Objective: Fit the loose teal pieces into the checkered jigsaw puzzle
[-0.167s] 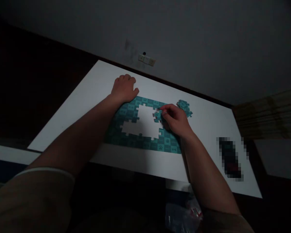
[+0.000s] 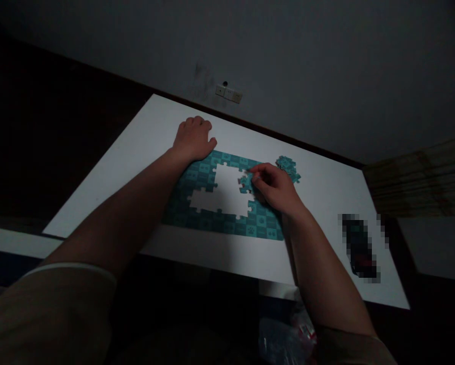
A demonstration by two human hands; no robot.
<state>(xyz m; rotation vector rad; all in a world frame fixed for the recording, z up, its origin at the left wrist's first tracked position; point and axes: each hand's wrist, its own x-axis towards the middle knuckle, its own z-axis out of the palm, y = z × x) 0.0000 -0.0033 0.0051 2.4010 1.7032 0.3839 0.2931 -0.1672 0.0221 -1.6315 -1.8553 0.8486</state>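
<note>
A teal checkered jigsaw puzzle (image 2: 197,175) lies on the white table, with a white gap in its middle. My left hand (image 2: 195,137) rests by its upper left edge, palm down, fingers bent a little and thumb apart, holding nothing. Over the right side of the gap, my right hand (image 2: 271,185) pinches a small teal puzzle piece (image 2: 245,181) between thumb and fingers. The fingers partly cover the piece, and I cannot tell whether it is fitted into its neighbours. Just beyond my right hand sits a pile of loose teal pieces (image 2: 288,166).
A dark blurred-out object (image 2: 359,248) lies on the right part of the white table (image 2: 318,223). A wall socket (image 2: 229,94) is set behind the table. Below the front edge hangs a clear plastic bag (image 2: 284,339). A curtain (image 2: 421,177) is at the far right.
My right hand has shifted very slightly left with the puzzle piece. My left hand stays where it was.
</note>
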